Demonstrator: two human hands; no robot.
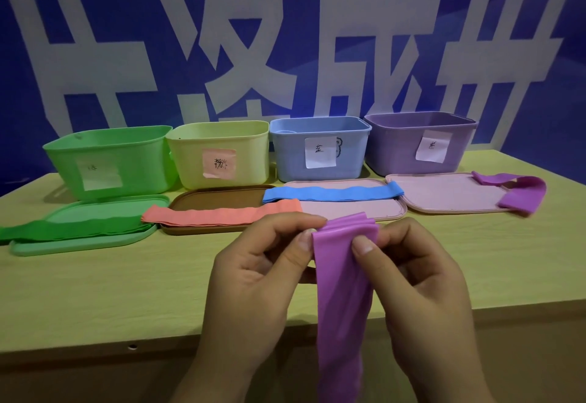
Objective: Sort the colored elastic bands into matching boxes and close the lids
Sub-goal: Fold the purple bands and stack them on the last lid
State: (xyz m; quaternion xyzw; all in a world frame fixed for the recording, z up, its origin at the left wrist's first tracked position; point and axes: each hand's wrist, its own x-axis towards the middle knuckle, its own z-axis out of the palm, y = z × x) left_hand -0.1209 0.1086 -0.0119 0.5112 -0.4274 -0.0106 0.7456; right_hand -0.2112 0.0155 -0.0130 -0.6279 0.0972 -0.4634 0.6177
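My left hand (253, 263) and my right hand (418, 275) both pinch the top of a purple elastic band (342, 291) that hangs down in front of the table edge. Four open boxes stand in a row at the back: green (107, 161), yellow with a pink label (218, 155), blue (320, 152), purple (418, 145). Green bands (76, 228) lie on the green lid (82, 241). Pink bands (222, 212) lie over the brown lid (222, 199). Blue bands (333, 195) lie on a pink lid (348, 209). Another purple band (520, 193) lies on the right pink lid (444, 193).
The wooden table (111, 291) has a front edge running just below my hands. A blue wall with large white characters (285, 37) stands right behind the boxes. The lids lie flat in front of their boxes.
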